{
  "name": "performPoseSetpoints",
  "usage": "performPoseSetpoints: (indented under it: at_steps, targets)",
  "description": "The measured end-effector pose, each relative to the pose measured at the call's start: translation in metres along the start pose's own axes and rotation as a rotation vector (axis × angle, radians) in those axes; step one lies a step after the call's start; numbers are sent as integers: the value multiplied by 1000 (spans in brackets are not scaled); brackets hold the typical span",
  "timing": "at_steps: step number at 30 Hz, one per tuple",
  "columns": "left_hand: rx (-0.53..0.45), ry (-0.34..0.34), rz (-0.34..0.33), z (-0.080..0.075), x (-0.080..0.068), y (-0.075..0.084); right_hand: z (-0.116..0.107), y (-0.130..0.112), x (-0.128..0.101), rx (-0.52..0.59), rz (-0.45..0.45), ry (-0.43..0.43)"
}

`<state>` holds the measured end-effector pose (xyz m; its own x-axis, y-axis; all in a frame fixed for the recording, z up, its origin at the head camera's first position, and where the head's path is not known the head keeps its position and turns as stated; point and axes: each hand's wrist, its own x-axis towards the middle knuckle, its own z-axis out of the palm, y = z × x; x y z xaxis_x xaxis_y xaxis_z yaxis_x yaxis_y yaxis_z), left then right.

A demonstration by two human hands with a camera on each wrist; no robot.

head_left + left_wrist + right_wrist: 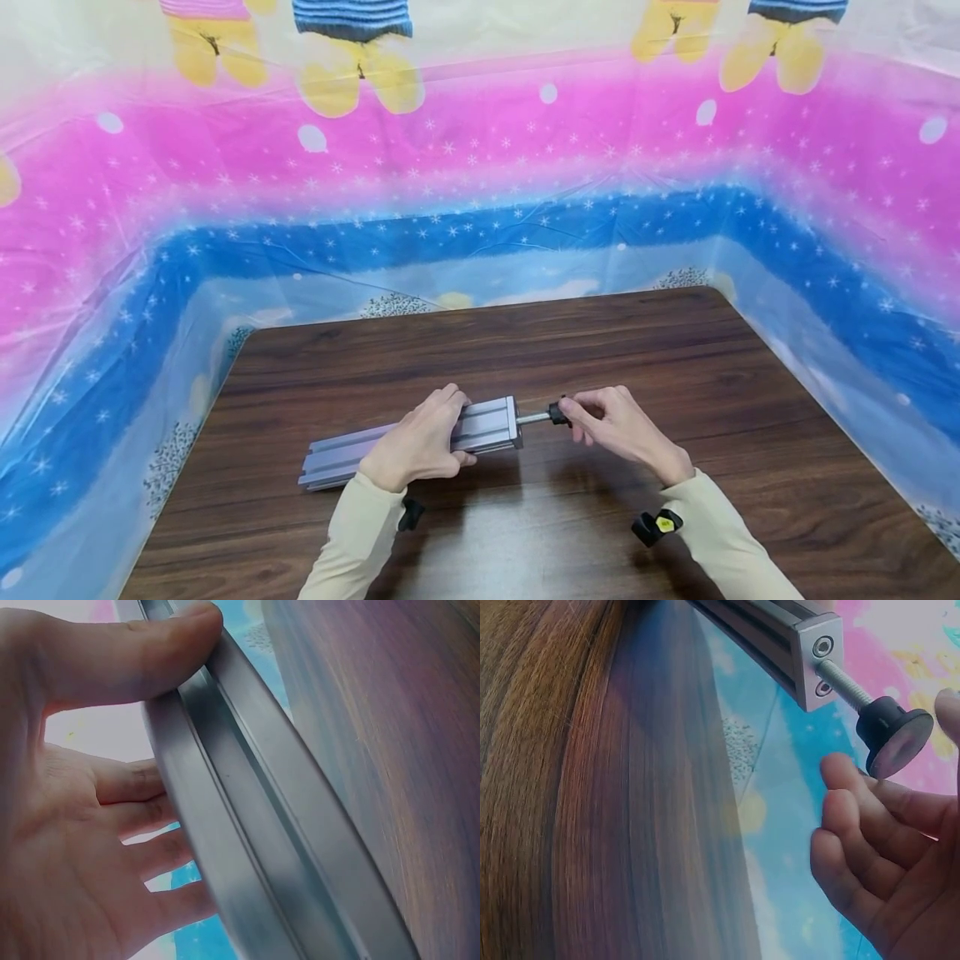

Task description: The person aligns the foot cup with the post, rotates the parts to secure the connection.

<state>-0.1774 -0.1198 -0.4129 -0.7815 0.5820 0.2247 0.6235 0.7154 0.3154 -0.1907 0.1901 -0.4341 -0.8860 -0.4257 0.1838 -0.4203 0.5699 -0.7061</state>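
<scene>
Silver grooved metal bar [486,421] is being gripped by left hand [420,437], likely for steadiness, right hand [622,427] pinching black, round, plastic-looking right-end knob [896,736].

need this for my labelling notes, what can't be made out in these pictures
Head: middle of the aluminium profile, covered by the left hand.
Head: part of the black levelling foot, behind the right hand.
Head: print on the yellow tag, too small.
Left wrist: both profile ends, cut off by frame edges.
Right wrist: threaded rod's inner end, hidden by the end plate.
</scene>
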Motion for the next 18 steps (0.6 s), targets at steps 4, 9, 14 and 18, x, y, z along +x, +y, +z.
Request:
performPoseSetpoints:
  at_steps: [4,9,14,18]
  targets:
    - [-7,17,14,-2,0,-1,-3,1,-3,2,-30,-45]
    - [-8,26,14,-5,1,-2,-9,0,-8,-16,-193,2]
    - [-2,21,9,-5,1,-3,-12,-2,-7,-13,-317,44]
    - [-4,12,6,-5,-1,-3,-13,-1,-5,-6,-331,43]
